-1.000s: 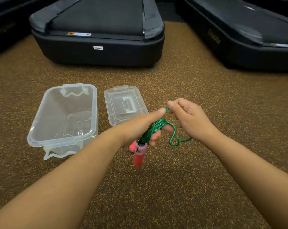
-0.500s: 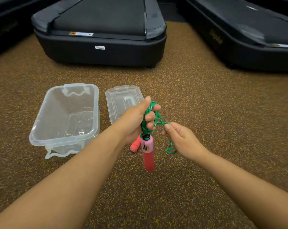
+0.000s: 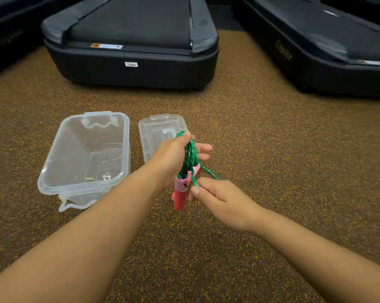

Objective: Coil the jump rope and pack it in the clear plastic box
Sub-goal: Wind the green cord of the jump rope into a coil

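The jump rope is a green cord bundled into a coil, with pink handles hanging below it. My left hand grips the coil from the left, above the floor. My right hand sits just below and to the right, pinching the loose green end of the cord. The clear plastic box stands open and empty on the floor to the left. Its clear lid lies flat beside it, partly hidden behind my left hand.
The floor is brown speckled rubber. A dark treadmill stands behind the box, and another treadmill runs along the right. A third dark machine edges in at the far left.
My right hand has dropped from above the coil to below it, drawing the loose cord end down and around. The left hand has turned the coil more upright, handles hanging lower.
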`<action>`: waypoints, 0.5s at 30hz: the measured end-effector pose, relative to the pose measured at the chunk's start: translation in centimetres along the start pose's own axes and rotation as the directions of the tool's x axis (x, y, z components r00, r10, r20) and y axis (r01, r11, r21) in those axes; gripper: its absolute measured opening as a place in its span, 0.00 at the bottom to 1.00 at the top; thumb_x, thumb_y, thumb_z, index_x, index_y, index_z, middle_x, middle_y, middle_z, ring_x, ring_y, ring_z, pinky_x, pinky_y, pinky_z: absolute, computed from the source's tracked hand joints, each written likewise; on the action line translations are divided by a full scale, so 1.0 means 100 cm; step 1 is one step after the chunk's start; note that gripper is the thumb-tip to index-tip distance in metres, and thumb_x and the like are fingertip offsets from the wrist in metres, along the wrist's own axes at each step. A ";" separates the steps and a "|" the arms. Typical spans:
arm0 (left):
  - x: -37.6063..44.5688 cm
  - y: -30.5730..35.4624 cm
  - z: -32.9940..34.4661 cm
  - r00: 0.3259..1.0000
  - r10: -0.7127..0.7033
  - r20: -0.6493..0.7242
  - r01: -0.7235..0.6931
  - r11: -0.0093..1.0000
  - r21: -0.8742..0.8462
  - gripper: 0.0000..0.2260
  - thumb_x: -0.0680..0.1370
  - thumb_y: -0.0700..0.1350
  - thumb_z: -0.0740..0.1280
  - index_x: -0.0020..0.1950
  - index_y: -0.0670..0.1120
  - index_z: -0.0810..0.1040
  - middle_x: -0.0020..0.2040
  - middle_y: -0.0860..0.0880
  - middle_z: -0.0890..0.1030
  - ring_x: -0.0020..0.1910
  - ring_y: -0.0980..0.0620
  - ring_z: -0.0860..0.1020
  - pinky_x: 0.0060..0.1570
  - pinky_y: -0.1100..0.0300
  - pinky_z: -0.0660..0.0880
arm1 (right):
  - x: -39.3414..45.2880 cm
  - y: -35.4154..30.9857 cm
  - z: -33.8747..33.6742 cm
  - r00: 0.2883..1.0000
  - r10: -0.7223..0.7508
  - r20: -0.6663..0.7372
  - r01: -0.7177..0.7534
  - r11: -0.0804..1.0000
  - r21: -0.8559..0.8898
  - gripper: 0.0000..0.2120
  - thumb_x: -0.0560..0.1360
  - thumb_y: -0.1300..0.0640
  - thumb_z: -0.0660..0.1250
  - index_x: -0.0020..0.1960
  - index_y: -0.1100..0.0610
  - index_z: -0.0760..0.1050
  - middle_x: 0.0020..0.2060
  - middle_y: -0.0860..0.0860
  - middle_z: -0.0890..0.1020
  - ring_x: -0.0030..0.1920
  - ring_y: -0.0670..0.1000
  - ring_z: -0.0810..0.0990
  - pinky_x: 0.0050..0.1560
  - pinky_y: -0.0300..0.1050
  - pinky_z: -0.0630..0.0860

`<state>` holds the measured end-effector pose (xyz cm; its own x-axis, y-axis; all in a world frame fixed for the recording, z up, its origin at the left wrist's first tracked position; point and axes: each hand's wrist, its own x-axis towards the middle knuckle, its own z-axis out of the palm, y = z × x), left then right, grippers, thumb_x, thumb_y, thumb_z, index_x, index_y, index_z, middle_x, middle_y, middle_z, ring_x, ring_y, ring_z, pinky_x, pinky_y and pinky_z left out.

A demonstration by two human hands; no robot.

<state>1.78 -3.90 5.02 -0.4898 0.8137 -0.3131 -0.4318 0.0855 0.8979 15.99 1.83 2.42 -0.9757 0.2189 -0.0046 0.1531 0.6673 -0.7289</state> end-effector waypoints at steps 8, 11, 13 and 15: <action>-0.008 -0.006 -0.014 0.989 -0.090 0.113 0.028 0.887 0.460 0.32 0.79 0.65 0.42 0.47 0.47 0.79 0.37 0.50 0.84 0.40 0.57 0.83 0.49 0.64 0.74 | 0.014 -0.015 -0.049 0.970 0.030 -0.243 0.050 0.948 0.315 0.12 0.80 0.56 0.57 0.41 0.55 0.75 0.28 0.43 0.78 0.30 0.38 0.74 0.36 0.36 0.70; -0.018 0.002 -0.008 0.959 -0.131 0.252 -0.021 0.852 0.523 0.36 0.78 0.65 0.38 0.59 0.43 0.76 0.38 0.43 0.79 0.39 0.49 0.79 0.47 0.59 0.74 | 0.018 -0.004 -0.060 0.936 0.061 -0.346 0.022 0.973 0.231 0.12 0.77 0.47 0.57 0.38 0.48 0.75 0.26 0.41 0.72 0.30 0.42 0.70 0.37 0.48 0.70; -0.022 0.004 -0.006 0.944 -0.142 0.296 -0.044 0.838 0.544 0.34 0.78 0.65 0.42 0.60 0.43 0.76 0.34 0.47 0.76 0.34 0.52 0.77 0.41 0.61 0.73 | 0.020 0.004 -0.062 0.923 0.093 -0.374 -0.012 0.977 0.215 0.13 0.76 0.44 0.57 0.38 0.46 0.75 0.26 0.41 0.70 0.31 0.46 0.69 0.38 0.54 0.72; -0.022 0.004 -0.004 0.935 -0.133 0.328 -0.062 0.852 0.521 0.26 0.79 0.61 0.51 0.59 0.43 0.77 0.30 0.50 0.72 0.30 0.52 0.73 0.35 0.64 0.72 | 0.022 0.010 -0.061 0.911 0.120 -0.394 -0.037 0.977 0.212 0.13 0.76 0.43 0.56 0.37 0.45 0.74 0.25 0.40 0.71 0.30 0.45 0.69 0.39 0.54 0.72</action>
<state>2.35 -5.85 5.96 -0.1522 0.9383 -0.3106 0.0567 0.3221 0.9450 14.99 7.31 5.79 -0.8091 0.5599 0.1785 0.1523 0.4931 -0.8565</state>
